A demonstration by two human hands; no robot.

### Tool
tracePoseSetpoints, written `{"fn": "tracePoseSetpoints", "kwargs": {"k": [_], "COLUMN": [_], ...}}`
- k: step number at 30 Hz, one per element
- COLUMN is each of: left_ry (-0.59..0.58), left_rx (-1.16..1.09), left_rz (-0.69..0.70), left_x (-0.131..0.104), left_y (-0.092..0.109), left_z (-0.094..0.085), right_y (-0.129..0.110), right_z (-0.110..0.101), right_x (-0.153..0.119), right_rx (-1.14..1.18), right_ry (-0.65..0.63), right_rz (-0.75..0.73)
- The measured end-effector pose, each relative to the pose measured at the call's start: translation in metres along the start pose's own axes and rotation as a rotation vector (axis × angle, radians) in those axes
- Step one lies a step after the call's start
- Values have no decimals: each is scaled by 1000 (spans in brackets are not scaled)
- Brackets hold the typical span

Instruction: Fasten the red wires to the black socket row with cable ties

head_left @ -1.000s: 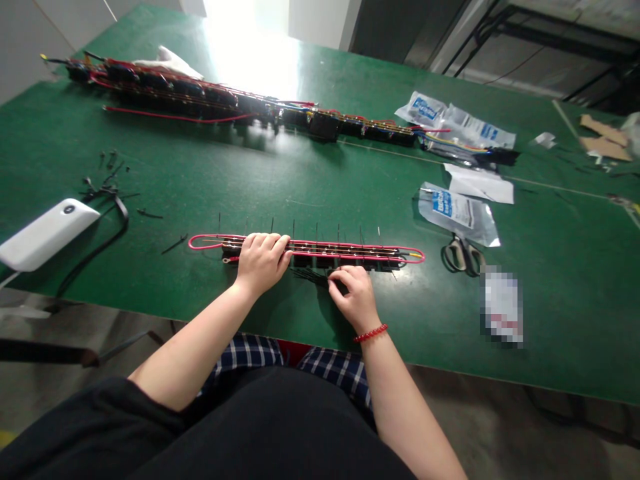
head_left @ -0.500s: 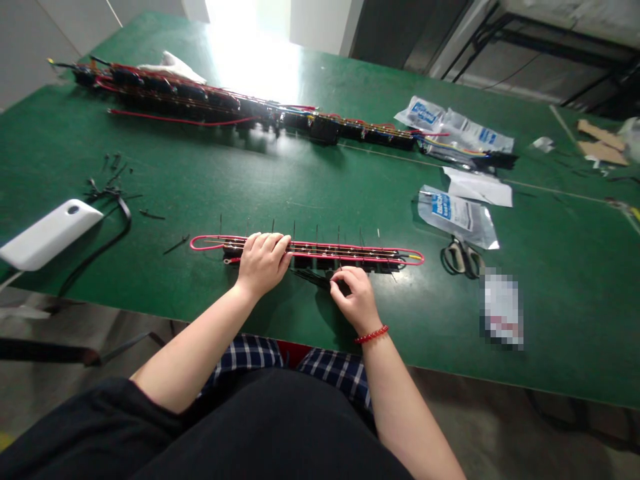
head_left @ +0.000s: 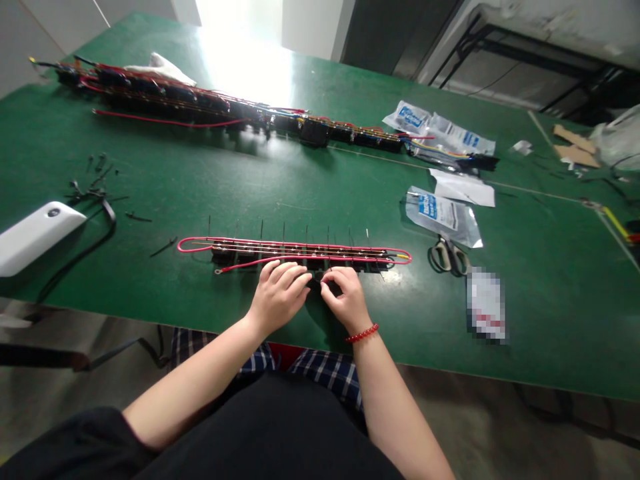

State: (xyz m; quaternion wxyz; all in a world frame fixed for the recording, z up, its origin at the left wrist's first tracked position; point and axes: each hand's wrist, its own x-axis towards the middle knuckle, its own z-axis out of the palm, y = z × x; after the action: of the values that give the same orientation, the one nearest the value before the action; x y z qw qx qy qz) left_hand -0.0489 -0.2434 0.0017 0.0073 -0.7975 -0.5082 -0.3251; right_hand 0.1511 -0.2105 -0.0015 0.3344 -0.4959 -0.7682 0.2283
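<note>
A long black strip assembly point(head_left: 240, 255) lies crosswise before me. A red wire point(head_left: 195, 239) loops along its length, with a loose end in a ring terminal point(head_left: 219, 271) at the left. Several thin black cable ties point(head_left: 284, 232) stand up along it. My left hand point(head_left: 280, 293) is at the near edge, its fingers bent down and closed; what they grip is hidden. Beside it, my right hand point(head_left: 347, 297) pinches thumb and forefinger on a thin black cable tie point(head_left: 316, 283), mostly covered by the fingers.
A longer wired assembly point(head_left: 200, 100) spans the table's far side. Scissors point(head_left: 449, 258) and plastic bags point(head_left: 443, 212) lie at the right, near a blurred packet point(head_left: 486, 303). At the left are a white device point(head_left: 40, 233), a black strap point(head_left: 107, 223) and scattered cable ties point(head_left: 139, 217).
My left hand has come off the top of the strip toward me, next to my right hand, uncovering the red wire. My right hand stays pinched near the strip's front edge.
</note>
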Motion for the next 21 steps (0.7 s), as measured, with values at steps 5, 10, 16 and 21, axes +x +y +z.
{"fn": "tracePoseSetpoints", "kwargs": {"k": [5, 10, 16, 21], "left_ry": [-95, -132, -133, -92], "left_rx": [30, 68, 72, 20], "left_rz": [158, 137, 106, 52], "left_x": [0, 0, -2, -2], "left_y": [-3, -3, -5, -7], "left_z": [4, 3, 4, 6], "right_y": [0, 2, 0, -1], "right_z": [-3, -3, -5, -7], "right_x": [0, -1, -1, -1], "right_rx": [84, 128, 158, 183], "right_ry": [-19, -17, -23, -17], "right_rz": [-17, -17, -13, -26]}}
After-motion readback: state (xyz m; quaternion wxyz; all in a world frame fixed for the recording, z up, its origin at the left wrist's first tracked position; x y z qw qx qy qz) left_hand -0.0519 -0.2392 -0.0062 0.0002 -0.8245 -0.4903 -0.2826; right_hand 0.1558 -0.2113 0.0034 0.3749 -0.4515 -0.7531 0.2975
